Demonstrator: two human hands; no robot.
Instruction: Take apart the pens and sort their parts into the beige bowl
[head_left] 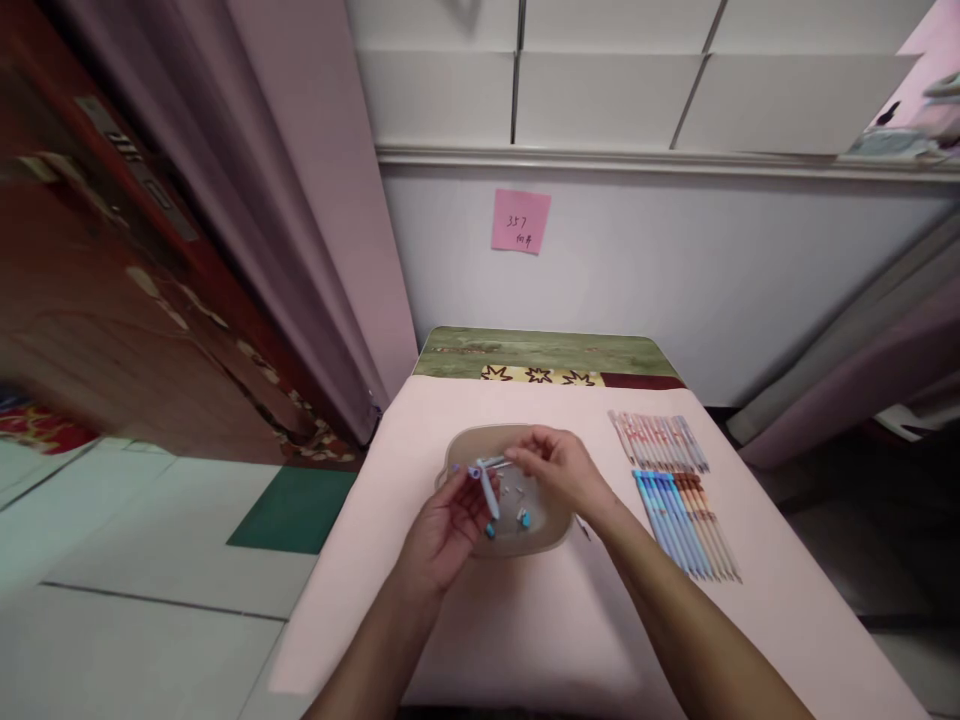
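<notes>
Hovering over a tan basin (pixel 525 549), the left hand (pixel 450 525) is gripping a light-blue pen barrel (pixel 490 496), while the right hand (pixel 559 465) is pinching a slim pale piece (pixel 494 462) just beside it. Small bits (pixel 526 519) are lying inside the basin. Pink cloth (pixel 360 590) is giving decent elbow room left and near. Two rows of pens (pixel 675 520) are kinda crowding the right forearm (pixel 656 590), and the wall (pixel 585 270) is blocking the far end.
</notes>
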